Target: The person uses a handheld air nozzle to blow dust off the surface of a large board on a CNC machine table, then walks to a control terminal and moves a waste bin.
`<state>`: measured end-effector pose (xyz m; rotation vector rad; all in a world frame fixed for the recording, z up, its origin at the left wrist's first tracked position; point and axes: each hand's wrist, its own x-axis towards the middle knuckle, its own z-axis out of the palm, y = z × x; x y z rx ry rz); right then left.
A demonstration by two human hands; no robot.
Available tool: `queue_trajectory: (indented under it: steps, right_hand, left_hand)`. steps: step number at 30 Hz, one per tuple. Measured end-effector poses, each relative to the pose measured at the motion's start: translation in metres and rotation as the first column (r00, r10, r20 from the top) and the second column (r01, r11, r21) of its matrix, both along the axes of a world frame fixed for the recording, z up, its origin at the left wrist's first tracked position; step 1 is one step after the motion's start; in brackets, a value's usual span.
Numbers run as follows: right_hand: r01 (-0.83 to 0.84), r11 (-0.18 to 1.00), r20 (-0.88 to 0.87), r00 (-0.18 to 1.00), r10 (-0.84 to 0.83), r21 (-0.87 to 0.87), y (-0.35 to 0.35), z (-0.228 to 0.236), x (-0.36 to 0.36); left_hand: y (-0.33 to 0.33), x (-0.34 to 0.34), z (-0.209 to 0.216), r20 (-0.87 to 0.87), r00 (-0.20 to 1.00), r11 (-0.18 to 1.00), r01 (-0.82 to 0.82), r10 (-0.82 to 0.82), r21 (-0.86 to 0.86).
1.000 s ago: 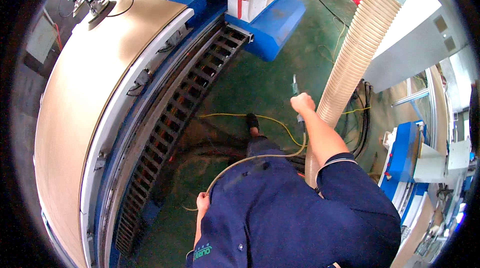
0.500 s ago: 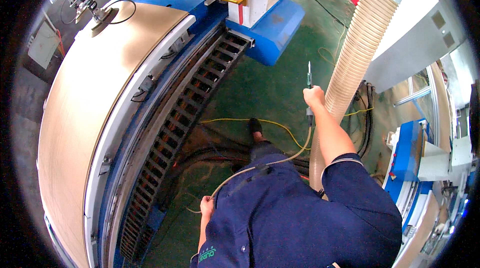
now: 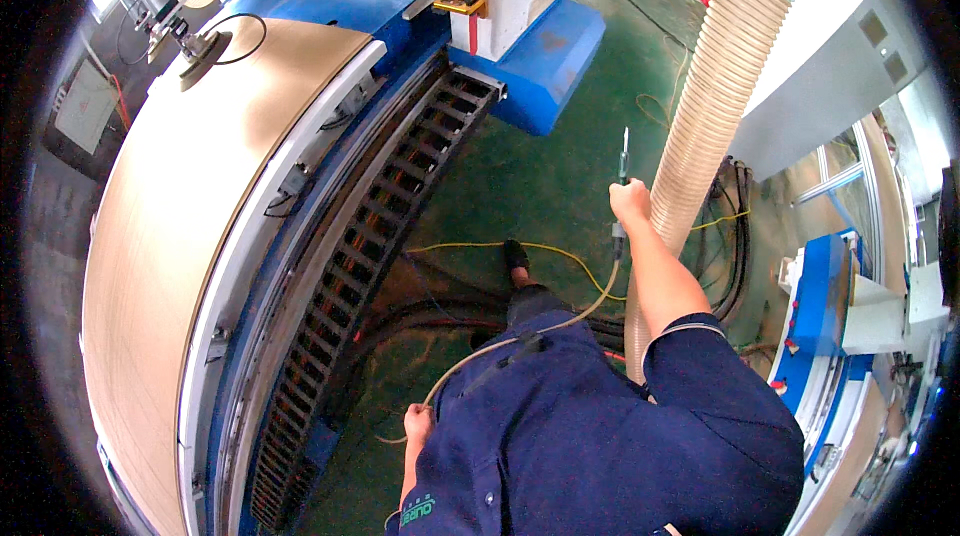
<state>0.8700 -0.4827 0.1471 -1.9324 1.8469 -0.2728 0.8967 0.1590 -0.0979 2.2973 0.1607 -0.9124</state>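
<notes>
My right hand [image 3: 630,204] is closed around an air blow gun [image 3: 624,158], held upright in front of me with its thin metal nozzle pointing away. A green collar shows above the fist, and a grey fitting sticks out below. From that fitting a beige air hose [image 3: 520,338] curves across my waist to the left. My left hand [image 3: 418,423], low by my left side, is wrapped round the hose, whose free-hanging stretch passes just beyond the fingers. Most of the gun's body is hidden inside my right fist.
Along my left runs a machine bed with a large wooden board [image 3: 190,226] and a black cable chain [image 3: 350,281]. A ribbed duct [image 3: 715,101] rises close to my right hand. Cables and a yellow hose [image 3: 560,254] lie on the green floor. Blue-and-white machinery [image 3: 822,296] stands at right.
The view has shifted slightly, so the machine bed sits a little further right and lower. Both hands keep their grips; the blow gun's nozzle leans slightly more to the right.
</notes>
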Motion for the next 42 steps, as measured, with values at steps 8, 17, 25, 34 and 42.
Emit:
queue_trajectory:
  steps: [8, 17, 25, 34, 42]
  right_hand:
    - [0.012, 0.996, 0.107, 0.994, -0.003, -0.088, -0.038, -0.001, 0.004]
    - [-0.001, 1.000, 0.223, 0.975, -0.004, 0.021, -0.071, 0.013, 0.020]
    - [-0.248, 0.936, 0.541, 0.838, 0.078, 0.250, -0.044, 0.009, -0.031]
    - [-0.171, 0.721, 0.384, 0.913, -0.141, 0.671, 0.005, -0.009, -0.198]
    - [0.189, 0.756, 0.416, 0.739, -0.530, 0.627, 0.030, -0.029, -0.345]
  left_hand:
    - [-0.032, 0.017, 0.031, 0.062, 0.996, 0.995, 0.061, -0.066, 0.076]
    - [-0.044, 0.030, 0.026, 0.108, 0.992, 0.997, 0.063, -0.058, -0.043]
    - [-0.063, 0.032, 0.056, 0.017, 0.989, 0.989, 0.144, -0.144, -0.014]
    - [-0.083, 0.025, 0.008, -0.052, 0.974, 0.962, 0.210, -0.222, -0.176]
    - [-0.164, -0.001, 0.087, -0.134, 0.900, 0.908, 0.401, -0.415, -0.122]
